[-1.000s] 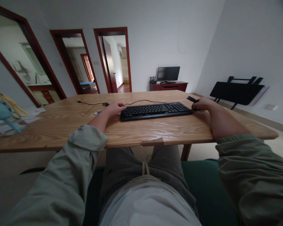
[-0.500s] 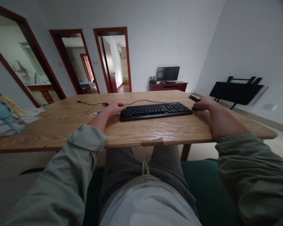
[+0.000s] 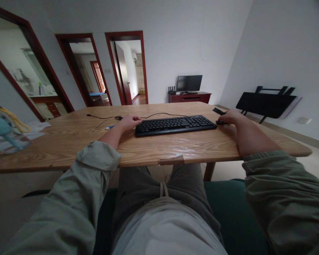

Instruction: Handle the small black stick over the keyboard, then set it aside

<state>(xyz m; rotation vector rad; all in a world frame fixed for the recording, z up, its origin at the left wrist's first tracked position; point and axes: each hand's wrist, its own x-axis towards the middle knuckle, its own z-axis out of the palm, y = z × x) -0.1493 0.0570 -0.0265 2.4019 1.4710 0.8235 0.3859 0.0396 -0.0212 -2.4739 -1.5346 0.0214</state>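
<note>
A black keyboard (image 3: 175, 125) lies on the wooden table in front of me. At its left end is my left hand (image 3: 129, 122), fingers curled and closed against the keyboard's corner. Just past the opposite end, my right hand (image 3: 232, 117) is closed around a dark object whose kind I cannot make out. A flat black piece (image 3: 218, 111) of it juts out beyond the fingers, and another dark part shows under them. The palm hides the rest.
A thin black cable (image 3: 106, 117) runs behind the keyboard, near a small blue-and-white item (image 3: 110, 127). On the left sit a light-blue item with yellow cord (image 3: 1, 122) and white papers (image 3: 39, 126). Brown tape (image 3: 171, 160) covers part of the table's front edge.
</note>
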